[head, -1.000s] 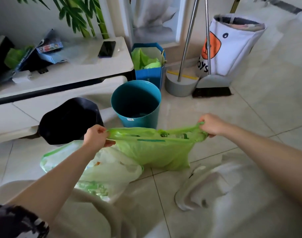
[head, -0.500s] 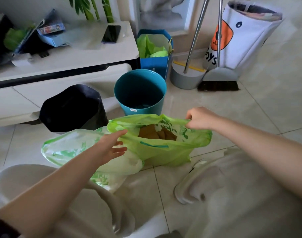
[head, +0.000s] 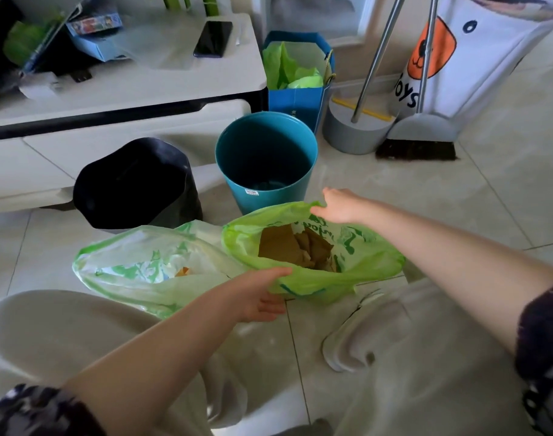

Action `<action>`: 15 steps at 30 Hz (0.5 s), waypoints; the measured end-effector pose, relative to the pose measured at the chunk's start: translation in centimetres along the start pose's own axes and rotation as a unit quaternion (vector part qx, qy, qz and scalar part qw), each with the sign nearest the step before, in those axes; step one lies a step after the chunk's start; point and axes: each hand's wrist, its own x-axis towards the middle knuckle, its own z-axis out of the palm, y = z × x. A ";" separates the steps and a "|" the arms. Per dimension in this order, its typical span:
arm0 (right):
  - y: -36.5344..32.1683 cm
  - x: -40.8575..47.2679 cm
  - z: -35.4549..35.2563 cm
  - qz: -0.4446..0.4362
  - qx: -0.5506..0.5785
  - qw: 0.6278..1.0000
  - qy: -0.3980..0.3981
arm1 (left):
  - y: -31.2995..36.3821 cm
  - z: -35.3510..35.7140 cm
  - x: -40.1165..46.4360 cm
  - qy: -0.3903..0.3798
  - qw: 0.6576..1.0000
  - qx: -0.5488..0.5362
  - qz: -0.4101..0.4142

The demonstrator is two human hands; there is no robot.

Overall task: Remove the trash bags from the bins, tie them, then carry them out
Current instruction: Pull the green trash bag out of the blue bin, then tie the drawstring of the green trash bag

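Observation:
A bright green trash bag [head: 363, 262] sits on the tile floor with its mouth spread wide, brown paper scraps showing inside. My left hand [head: 259, 294] pinches its near rim, thumb on top and fingers underneath. My right hand [head: 341, 206] holds the far rim, its fingers hidden from me. Left of it lies a pale translucent green-printed trash bag [head: 136, 269], untied and touching the green one. Behind them stand an unlined teal bin [head: 303, 184] and a black bin [head: 133, 184].
A low white cabinet [head: 127, 89] with a phone [head: 213, 38] and clutter runs along the back left. A blue paper bag [head: 295, 99] of green bags, a broom with dustpan [head: 416, 143] and a white toy bag [head: 476, 58] line the back wall. My knees fill the foreground.
The bag's mouth, pulled flat and taut a second ago, is now spread wide. My left hand let go, then took the near rim; my right hand shifted to the far rim.

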 end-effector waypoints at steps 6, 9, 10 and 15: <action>-0.5 0.7 0.2 0.014 0.129 0.991 -0.030 | -0.9 1.3 1.2 -0.024 0.999 -0.027 0.002; -1.2 0.3 -0.2 0.007 0.192 0.981 -0.022 | -0.3 1.0 0.9 -0.002 0.996 -0.071 0.046; -1.3 0.2 -0.5 -0.001 0.216 0.976 -0.005 | 0.1 0.7 0.5 0.004 0.994 -0.090 0.062; -2.6 -2.3 -3.5 -0.087 0.298 0.948 0.068 | 2.3 -1.1 -2.3 0.008 0.982 -0.115 0.148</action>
